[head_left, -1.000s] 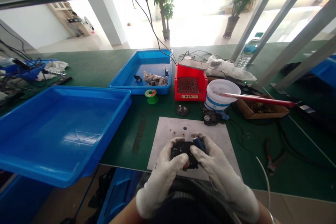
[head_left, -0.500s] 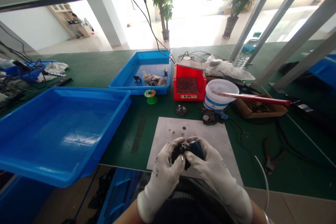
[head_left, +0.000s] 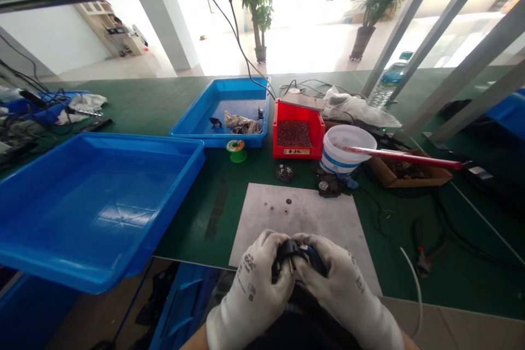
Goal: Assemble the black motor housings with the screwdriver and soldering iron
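Observation:
Both hands wear white gloves and meet over the near edge of a pale sheet (head_left: 262, 213). Between them is a dark part (head_left: 292, 248), black with a dark blue section on its right and a thin metal shaft showing in the middle. My left hand (head_left: 264, 265) is closed around its left side. Gripping the blue side is my right hand (head_left: 326, 262). The fingers cover much of the part, so its exact kind cannot be made out. Beyond the hands, several small brass-coloured pieces (head_left: 286, 211) and a small dark disc (head_left: 289, 201) lie on the sheet.
A large blue tray (head_left: 164, 219) is at left, with a smaller blue tray (head_left: 197, 134) behind. Past the sheet stand a green spool (head_left: 237, 156), a red bin (head_left: 279, 150) of brown granules and a white bucket (head_left: 340, 161). Pliers (head_left: 423, 262) lie right.
Both hands have come down and closer to my body with the dark part, and its black end has tilted. The things on the table stay where they were.

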Tool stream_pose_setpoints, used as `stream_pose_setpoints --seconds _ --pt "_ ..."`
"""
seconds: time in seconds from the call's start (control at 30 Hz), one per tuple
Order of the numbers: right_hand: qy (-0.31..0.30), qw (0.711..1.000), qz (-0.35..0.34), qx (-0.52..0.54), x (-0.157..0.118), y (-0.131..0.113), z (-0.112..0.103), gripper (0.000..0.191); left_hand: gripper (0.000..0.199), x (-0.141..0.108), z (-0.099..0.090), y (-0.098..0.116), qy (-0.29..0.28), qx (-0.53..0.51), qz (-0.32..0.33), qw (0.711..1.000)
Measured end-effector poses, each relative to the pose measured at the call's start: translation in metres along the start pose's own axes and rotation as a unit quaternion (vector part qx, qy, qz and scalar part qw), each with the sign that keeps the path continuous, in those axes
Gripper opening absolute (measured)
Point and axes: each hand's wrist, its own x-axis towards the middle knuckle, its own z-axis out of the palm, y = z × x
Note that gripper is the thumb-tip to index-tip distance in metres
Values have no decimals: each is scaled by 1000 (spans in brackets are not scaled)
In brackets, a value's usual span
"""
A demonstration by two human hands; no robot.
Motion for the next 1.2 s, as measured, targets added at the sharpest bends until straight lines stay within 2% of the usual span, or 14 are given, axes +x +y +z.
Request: stream_pose_setpoints --seconds 0.2,0.43,0.6,0.73,0.9,0.97,1.03,1.2 --pt "-62 997 -1 -35 -2 -9 -9 26 18 -6 -3 2 -32 10 0 999" --pt "-23 997 -37 -66 -8 -7 1 20 21 -6 1 0 -20 -3 0 1000" --pt "-20 997 -19 -72 2 -8 8 17 22 2 -1 -2 -9 -9 -31 999" --pt "-54 997 55 11 20 -8 7 14 21 13 -3 -5 11 -104 -99 990" --pt "-112 973 132 154 32 -14 -8 20 29 20 1 -8 -3 -275 -182 944" --pt "-110 965 150 182 31 -14 -12 24 30 20 3 -8 -20 -337 -191 922" --pt "-96 962 162 199 28 -13 -12 28 30 18 3 -8 -27 -364 -191 911" --pt "-67 954 179 232 23 -9 -7 34 31 14 -3 -2 -47 -348 -170 921"
